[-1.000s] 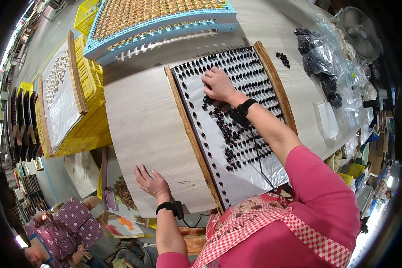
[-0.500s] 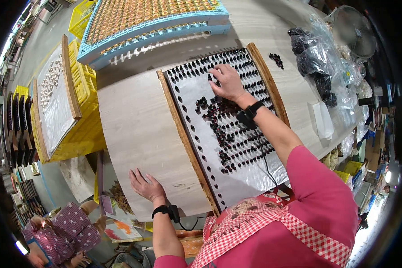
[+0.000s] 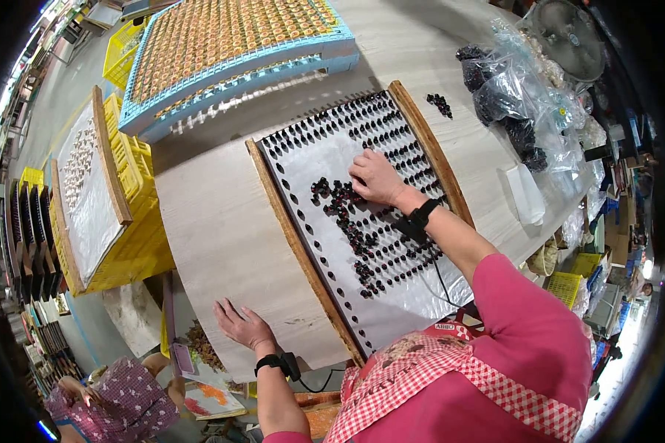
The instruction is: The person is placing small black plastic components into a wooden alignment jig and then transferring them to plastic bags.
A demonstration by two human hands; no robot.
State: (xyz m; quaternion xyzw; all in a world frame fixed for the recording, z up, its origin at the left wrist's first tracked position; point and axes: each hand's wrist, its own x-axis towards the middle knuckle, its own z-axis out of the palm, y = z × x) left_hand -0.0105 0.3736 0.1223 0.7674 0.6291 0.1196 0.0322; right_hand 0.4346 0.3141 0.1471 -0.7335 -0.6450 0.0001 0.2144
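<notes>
A wooden-sided tray (image 3: 307, 255) lined with pale sheeting lies across the table. Rows of small, dark, pointed pieces (image 3: 391, 159) stand on it. A loose pile of the same black-red pieces (image 3: 343, 210) spreads over the sheet's middle. My right hand (image 3: 374, 177) is at the upper end of this pile, fingers curled down and pressed together; whatever is between the fingertips is hidden. Well to the left of the tray, my left hand (image 3: 241, 325) rests on the tabletop with its fingers stretched out and nothing in it.
A blue crate (image 3: 233, 77) of round orange pieces stands beyond the tray. Left are yellow crates (image 3: 129, 251) bearing a tray of white pieces (image 3: 80, 162). Plastic bags of dark pieces (image 3: 506, 96), a fan (image 3: 567, 40) and a white box (image 3: 523, 196) sit right. Another person (image 3: 111, 399) is lower left.
My right hand has come down from the bare part of the sheet to the pile, and its fingers have drawn together. The whole view has shifted slightly. My left hand stays on the table.
</notes>
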